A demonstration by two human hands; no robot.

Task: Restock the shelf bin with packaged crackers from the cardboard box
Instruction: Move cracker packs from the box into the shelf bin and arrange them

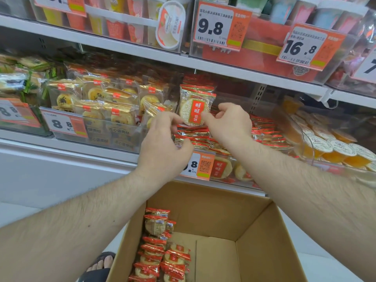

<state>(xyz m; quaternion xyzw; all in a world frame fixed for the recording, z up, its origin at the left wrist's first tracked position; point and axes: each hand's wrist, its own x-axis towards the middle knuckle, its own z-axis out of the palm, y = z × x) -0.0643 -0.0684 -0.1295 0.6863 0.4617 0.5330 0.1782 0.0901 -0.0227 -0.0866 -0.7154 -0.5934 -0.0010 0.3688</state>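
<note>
A stack of red-and-gold cracker packs stands upright in the clear shelf bin, on top of flat-lying packs. My left hand pinches the front pack's lower left edge. My right hand pinches its lower right edge with thumb and forefinger. Below, the open cardboard box holds more of the same cracker packs along its left side; the right half of its floor is bare.
A neighbouring bin of gold-wrapped pastries sits to the left, and jelly cups fill the bin on the right. The upper shelf edge hangs just above the stack. A sandalled foot stands left of the box.
</note>
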